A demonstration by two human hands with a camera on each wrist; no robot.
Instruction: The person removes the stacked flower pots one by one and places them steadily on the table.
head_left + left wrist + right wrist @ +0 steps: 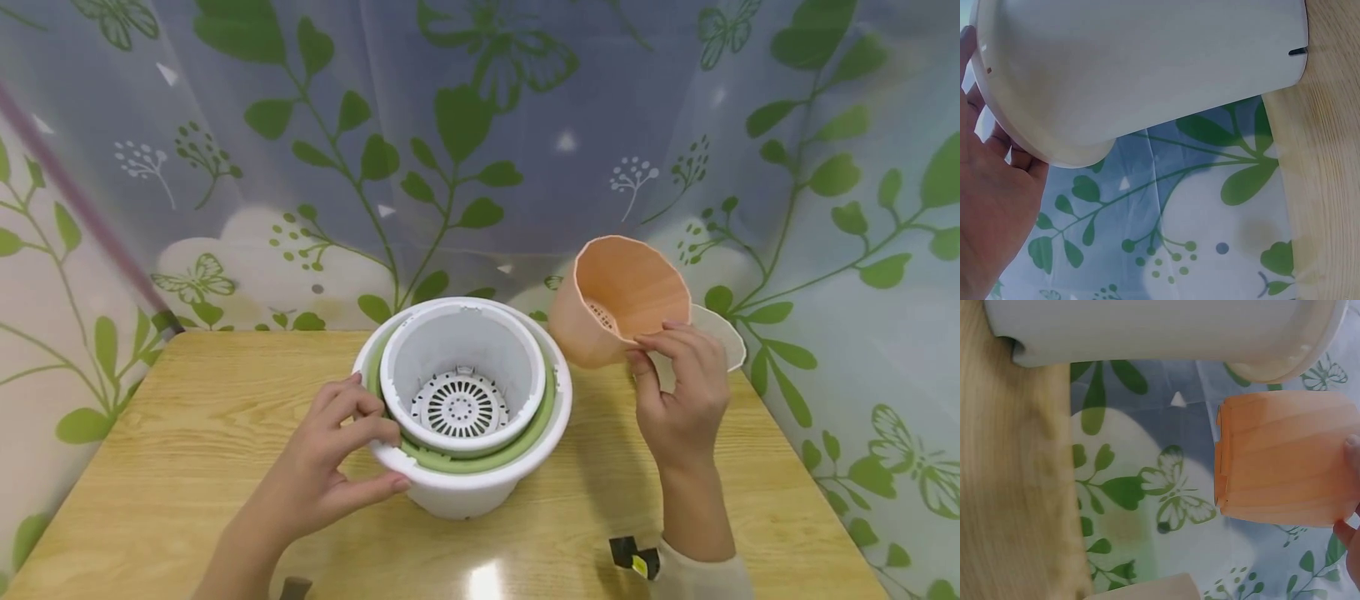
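Observation:
A nested stack of plastic flowerpots stands on the table, with a large white pot [468,492] outermost. Inside it sit a green pot [480,461] and a smaller white-grey pot [461,333] with a slotted bottom. My left hand [322,467] grips the outer white pot's rim at its left side. To the right of the stack, my right hand [682,392] pinches the rim of an orange pot [585,333], raised above the table and tilted. The orange pot's side [1285,459] fills the right part of the right wrist view. Small holes show in its bottom.
A cream pot [723,337] stands behind my right hand, partly hidden by it. The wooden table [225,400] carries everything. Curtains with green leaves [461,121] close off the back and sides.

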